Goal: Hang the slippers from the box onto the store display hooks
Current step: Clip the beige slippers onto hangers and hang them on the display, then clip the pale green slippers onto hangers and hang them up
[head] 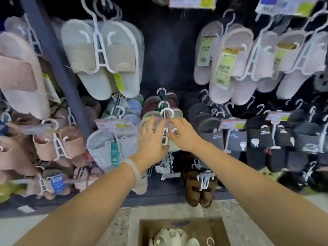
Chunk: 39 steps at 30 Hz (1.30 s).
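Grey slippers [106,148] and black slippers [257,139] flank both hands' pale pair [174,139]

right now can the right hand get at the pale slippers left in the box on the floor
Probably yes, once freed: the right hand holds the slipper pair at the display; the open box sits below, nothing covering the pale slippers.
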{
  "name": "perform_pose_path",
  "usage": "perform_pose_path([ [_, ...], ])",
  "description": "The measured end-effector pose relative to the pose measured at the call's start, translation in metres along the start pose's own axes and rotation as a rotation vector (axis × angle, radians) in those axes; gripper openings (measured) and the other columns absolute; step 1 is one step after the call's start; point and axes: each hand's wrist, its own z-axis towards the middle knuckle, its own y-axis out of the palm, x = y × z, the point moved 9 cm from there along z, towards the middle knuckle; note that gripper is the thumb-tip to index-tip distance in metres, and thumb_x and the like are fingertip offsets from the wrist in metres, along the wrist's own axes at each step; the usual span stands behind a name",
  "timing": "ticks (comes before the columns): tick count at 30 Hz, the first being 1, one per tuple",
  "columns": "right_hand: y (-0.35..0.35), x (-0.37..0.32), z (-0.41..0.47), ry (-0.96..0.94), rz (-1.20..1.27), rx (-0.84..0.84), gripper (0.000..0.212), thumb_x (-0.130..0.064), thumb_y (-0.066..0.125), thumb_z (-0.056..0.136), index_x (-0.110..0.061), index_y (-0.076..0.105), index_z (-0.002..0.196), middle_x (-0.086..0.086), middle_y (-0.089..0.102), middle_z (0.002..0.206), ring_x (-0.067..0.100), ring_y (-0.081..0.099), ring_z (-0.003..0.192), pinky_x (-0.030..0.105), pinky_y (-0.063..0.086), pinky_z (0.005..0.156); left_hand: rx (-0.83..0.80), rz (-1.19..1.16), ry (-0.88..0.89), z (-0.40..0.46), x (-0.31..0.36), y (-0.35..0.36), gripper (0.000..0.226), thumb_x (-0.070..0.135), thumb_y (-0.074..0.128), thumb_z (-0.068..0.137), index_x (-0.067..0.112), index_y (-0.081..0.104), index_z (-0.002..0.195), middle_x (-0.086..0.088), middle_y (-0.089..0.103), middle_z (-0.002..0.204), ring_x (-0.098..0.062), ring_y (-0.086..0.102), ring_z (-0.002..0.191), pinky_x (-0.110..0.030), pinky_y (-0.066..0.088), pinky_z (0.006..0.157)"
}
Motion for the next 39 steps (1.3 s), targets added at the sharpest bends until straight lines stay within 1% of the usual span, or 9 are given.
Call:
perform_pose_path([
  [5, 0.039, 0.049, -0.054, 0.041, -0.007, -0.162, 0.055, -0.026, 0.054, 0.092, -0.008, 0.033, 0.14, 0.015, 0.032, 0.145, 0.031, 0.031, 0.133, 0.033, 0.024, 0.109, -0.216, -0.036, -0.099, -0.047, 0.012, 0.067, 0.086, 0.027, 0.068, 0.078, 0.019, 0.018, 0.147, -0.018, 0.008, 0.154, -0.034, 0.015, 0.14, -0.039, 0.017, 0.111],
  [9, 0.067, 0.084, -0.084, 0.089, 0.031, -0.258, 0.055, -0.026, 0.054, 0.092, -0.01, 0.033, 0.14, 0.016, 0.034, 0.143, 0.031, 0.036, 0.131, 0.035, 0.028, 0.108, -0.339, -0.004, -0.104, -0.076, 0.02, 0.109, 0.08, 0.03, 0.07, 0.076, 0.017, 0.029, 0.143, -0.018, 0.025, 0.146, -0.038, 0.03, 0.131, -0.043, 0.029, 0.108],
  [14, 0.125, 0.137, -0.112, 0.258, 0.039, -0.375, 0.051, -0.029, 0.053, 0.093, -0.008, 0.036, 0.136, 0.017, 0.04, 0.136, 0.033, 0.046, 0.118, 0.033, 0.038, 0.093, -0.649, -0.024, -0.131, -0.126, 0.009, 0.189, 0.07, 0.029, 0.062, 0.083, 0.014, 0.027, 0.142, -0.017, 0.026, 0.145, -0.038, 0.029, 0.131, -0.046, 0.034, 0.103],
  [19, 0.199, 0.201, -0.162, 0.406, 0.057, -0.488, 0.047, -0.026, 0.053, 0.093, -0.001, 0.043, 0.132, 0.017, 0.046, 0.136, 0.03, 0.044, 0.124, 0.029, 0.032, 0.096, -0.849, -0.105, -0.246, -0.186, -0.024, 0.266, 0.068, 0.032, 0.062, 0.085, 0.013, 0.029, 0.141, -0.015, 0.035, 0.141, -0.033, 0.039, 0.128, -0.039, 0.037, 0.104],
  [22, 0.239, 0.246, -0.192, 0.512, 0.052, -0.537, 0.032, -0.024, 0.05, 0.093, 0.001, 0.058, 0.112, 0.021, 0.058, 0.116, 0.034, 0.054, 0.109, 0.036, 0.04, 0.088, -0.935, -0.098, -0.303, -0.223, -0.048, 0.309, 0.056, 0.03, 0.059, 0.086, 0.013, 0.037, 0.135, -0.014, 0.045, 0.133, -0.03, 0.047, 0.12, -0.038, 0.042, 0.098],
  [26, 0.304, 0.31, -0.246, 0.703, 0.103, -0.643, 0.034, -0.033, 0.045, 0.095, -0.008, 0.06, 0.113, 0.015, 0.062, 0.113, 0.027, 0.058, 0.096, 0.033, 0.045, 0.081, -1.024, -0.11, -0.384, -0.281, -0.072, 0.371, 0.062, 0.03, 0.061, 0.086, 0.017, 0.033, 0.139, -0.01, 0.041, 0.14, -0.027, 0.045, 0.123, -0.034, 0.04, 0.1],
  [33, 0.425, 0.428, -0.329, 0.805, 0.031, -0.79, 0.031, -0.025, 0.041, 0.098, -0.006, 0.056, 0.118, 0.017, 0.062, 0.116, 0.03, 0.059, 0.102, 0.03, 0.043, 0.08, -1.166, -0.121, -0.554, -0.368, -0.1, 0.502, 0.056, 0.03, 0.059, 0.088, 0.016, 0.036, 0.137, -0.01, 0.038, 0.139, -0.023, 0.047, 0.12, -0.024, 0.039, 0.09],
  [36, 0.473, 0.481, -0.382, 0.992, 0.067, -0.805, 0.035, -0.029, 0.04, 0.097, -0.006, 0.054, 0.12, 0.016, 0.06, 0.112, 0.026, 0.055, 0.093, 0.023, 0.038, 0.066, -1.222, -0.12, -0.617, -0.407, -0.101, 0.559, 0.051, 0.028, 0.058, 0.089, 0.015, 0.039, 0.135, -0.01, 0.04, 0.136, -0.023, 0.051, 0.117, -0.025, 0.042, 0.091],
  [39, 0.501, 0.527, -0.429, 1.367, 0.236, -0.574, 0.046, -0.03, 0.055, 0.09, -0.003, 0.049, 0.128, 0.019, 0.055, 0.115, 0.038, 0.055, 0.107, 0.038, 0.049, 0.084, -1.275, -0.117, -0.578, -0.439, -0.092, 0.613, 0.058, 0.029, 0.058, 0.089, 0.017, 0.033, 0.14, -0.007, 0.036, 0.144, -0.022, 0.041, 0.131, -0.031, 0.039, 0.104],
])
